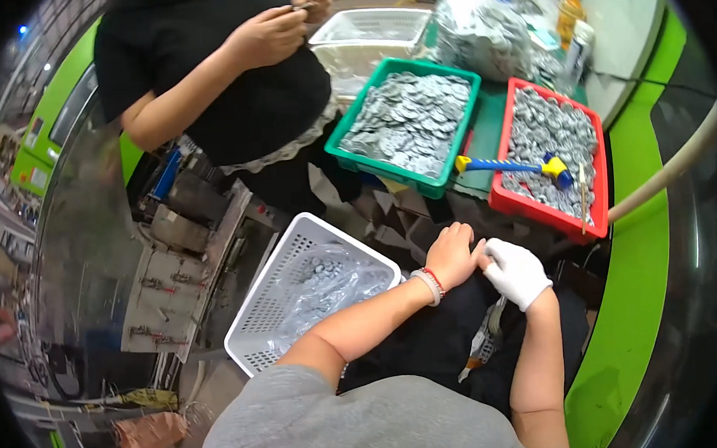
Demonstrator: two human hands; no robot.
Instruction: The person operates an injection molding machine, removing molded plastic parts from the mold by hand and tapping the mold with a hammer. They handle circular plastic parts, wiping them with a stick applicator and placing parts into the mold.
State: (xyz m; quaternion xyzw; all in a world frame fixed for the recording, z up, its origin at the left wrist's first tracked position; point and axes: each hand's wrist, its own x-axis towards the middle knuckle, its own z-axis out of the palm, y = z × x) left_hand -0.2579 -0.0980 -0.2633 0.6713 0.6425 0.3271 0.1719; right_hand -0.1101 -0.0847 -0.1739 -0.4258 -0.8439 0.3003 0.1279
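Note:
My left hand (454, 256), bare and with a red and a pale band at the wrist, is held above my lap with its fingers curled away from view. My right hand (516, 273) wears a white glove, and its bent fingertips meet the left hand's. Both look closed; whatever sits between them is hidden or too small to make out. Just beyond them stands a red bin (547, 227) heaped with small silvery metal parts. Across it lies a hammer (507, 166) with a blue and yellow handle and head. A green bin (428, 184) of flat silvery discs stands left of it.
A white perforated basket (254, 329) with a plastic bag and small grey parts sits at my left. Across from me a person in black (227, 84) holds a small item in both hands. A large bag of parts (482, 32) and bottles (570, 18) stand behind the bins.

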